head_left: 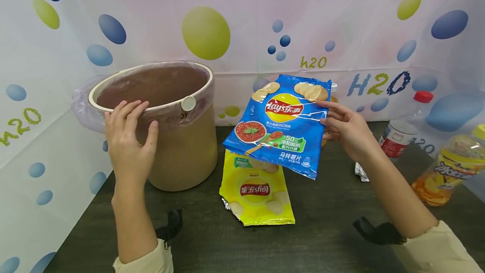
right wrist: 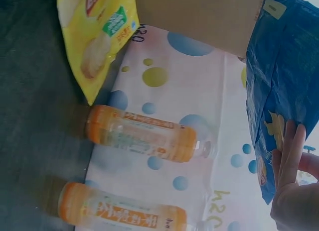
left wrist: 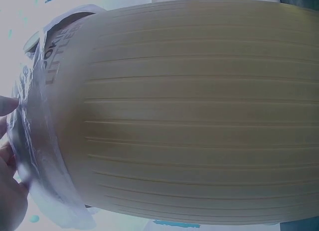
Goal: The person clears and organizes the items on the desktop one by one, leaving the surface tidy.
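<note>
A blue Lay's chip bag (head_left: 284, 117) is held up over the table by my right hand (head_left: 345, 127), which pinches its right edge between thumb and fingers. From the right wrist view, the fingers lie along the back of the blue bag (right wrist: 281, 66). To the left stands a beige trash bin (head_left: 185, 151) lined with a thin clear plastic bag (head_left: 85, 102). My left hand (head_left: 129, 138) is at the bin's near rim, fingers extended and thumb spread. Below the blue bag, a torn yellow chip bag (head_left: 257, 197) lies on the dark table.
Right of my right arm stand a red-capped clear bottle (head_left: 403, 129) and a yellow-capped bottle (head_left: 447, 167) with some amber drink. Two orange-labelled clear bottles (right wrist: 144, 134) show in the right wrist view. A dotted backdrop (head_left: 250, 33) closes off the table's back.
</note>
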`<control>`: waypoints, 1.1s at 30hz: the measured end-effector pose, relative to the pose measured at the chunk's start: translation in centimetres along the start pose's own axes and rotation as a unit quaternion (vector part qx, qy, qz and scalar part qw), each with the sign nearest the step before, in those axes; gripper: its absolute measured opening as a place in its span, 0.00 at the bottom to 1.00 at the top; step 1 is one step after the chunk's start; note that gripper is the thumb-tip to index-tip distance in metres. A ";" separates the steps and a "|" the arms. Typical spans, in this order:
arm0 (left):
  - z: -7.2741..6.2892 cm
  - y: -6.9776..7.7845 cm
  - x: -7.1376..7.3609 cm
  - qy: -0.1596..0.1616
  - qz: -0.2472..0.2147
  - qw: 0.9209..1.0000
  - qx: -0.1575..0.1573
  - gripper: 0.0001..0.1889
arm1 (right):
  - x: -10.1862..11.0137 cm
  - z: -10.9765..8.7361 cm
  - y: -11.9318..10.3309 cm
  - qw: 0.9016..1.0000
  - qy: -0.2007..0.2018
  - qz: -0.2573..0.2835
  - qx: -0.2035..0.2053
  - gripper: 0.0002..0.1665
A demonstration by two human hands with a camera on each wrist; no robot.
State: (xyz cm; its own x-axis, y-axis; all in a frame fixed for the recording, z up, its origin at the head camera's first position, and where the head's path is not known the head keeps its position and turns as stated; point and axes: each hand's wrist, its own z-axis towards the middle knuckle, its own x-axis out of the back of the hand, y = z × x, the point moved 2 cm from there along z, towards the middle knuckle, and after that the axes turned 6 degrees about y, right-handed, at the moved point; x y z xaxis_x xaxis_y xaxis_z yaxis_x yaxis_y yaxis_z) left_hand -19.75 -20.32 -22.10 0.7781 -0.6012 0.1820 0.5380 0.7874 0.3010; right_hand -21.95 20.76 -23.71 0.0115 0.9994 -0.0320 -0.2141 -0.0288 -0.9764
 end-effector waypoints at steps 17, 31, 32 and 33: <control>0.1 0.3 0.0 -0.001 -0.002 1.000 0.002 0.18 | -1.8 0.5 -2.8 1.000 -0.007 0.023 0.007 0.30; 0.1 0.2 0.0 0.002 0.000 1.000 -0.001 0.18 | -3.9 1.1 -5.2 0.999 -0.004 0.022 0.025 0.28; 0.1 0.2 0.0 0.003 -0.001 1.000 0.000 0.18 | -4.0 1.2 -5.3 0.999 -0.004 0.021 0.025 0.27; 0.1 0.3 0.0 0.003 0.000 1.000 -0.001 0.18 | -4.1 1.2 -5.4 0.999 -0.003 0.020 0.026 0.27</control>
State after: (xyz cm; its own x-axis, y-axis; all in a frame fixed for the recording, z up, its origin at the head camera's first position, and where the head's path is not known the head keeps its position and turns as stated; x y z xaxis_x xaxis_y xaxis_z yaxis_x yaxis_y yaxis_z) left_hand -19.65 -20.07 -21.95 0.7798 -0.6008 0.1758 0.5388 0.7872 0.3001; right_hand -22.05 16.82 -17.99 -0.0032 0.9976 -0.0686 -0.2648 -0.0670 -0.9620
